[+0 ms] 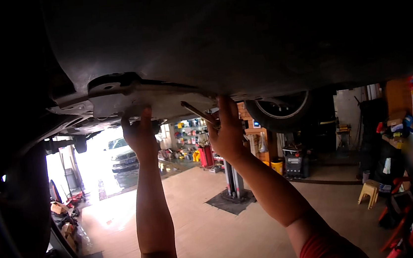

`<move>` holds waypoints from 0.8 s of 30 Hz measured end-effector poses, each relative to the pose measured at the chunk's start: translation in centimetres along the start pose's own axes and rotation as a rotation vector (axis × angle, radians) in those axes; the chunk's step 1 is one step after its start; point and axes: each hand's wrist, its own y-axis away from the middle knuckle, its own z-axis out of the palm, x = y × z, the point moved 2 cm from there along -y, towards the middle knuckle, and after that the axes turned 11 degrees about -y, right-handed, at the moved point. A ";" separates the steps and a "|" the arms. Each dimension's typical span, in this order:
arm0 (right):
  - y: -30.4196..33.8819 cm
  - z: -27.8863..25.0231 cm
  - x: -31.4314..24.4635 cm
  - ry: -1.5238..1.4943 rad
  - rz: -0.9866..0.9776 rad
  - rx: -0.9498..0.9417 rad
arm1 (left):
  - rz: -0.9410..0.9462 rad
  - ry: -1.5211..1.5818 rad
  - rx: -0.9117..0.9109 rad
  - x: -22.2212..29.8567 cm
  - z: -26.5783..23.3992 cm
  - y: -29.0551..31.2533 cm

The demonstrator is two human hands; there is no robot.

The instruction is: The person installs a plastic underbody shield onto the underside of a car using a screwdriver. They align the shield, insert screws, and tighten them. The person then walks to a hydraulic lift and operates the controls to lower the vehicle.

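Note:
Overhead is the dark underbody of a raised car, with a pale grey undertray panel [164, 99] along its edge. My left hand [140, 134] reaches up to the panel, fingers apart and tips against or just below it; it holds nothing that I can see. To its right, my right hand [228, 133] is raised, with the fingers closed round a slim, rod-like metal hand tool [196, 111]. The tool slants up and left to a small rounded end by the panel. Its exact kind does not show. Some of my right fingertips reach the panel's edge.
A car wheel [281, 109] hangs right of my right hand. Below stands a lift post [233, 178] on a dark base plate. Stocked shelves [190, 135], a black machine [295, 162], a yellow stool [369, 193] and a parked car [122, 154] are farther off.

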 end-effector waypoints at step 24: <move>11.9 -13.9 -2.4 -0.130 0.058 -0.625 | -0.919 0.408 -0.442 2.4 -9.4 16.2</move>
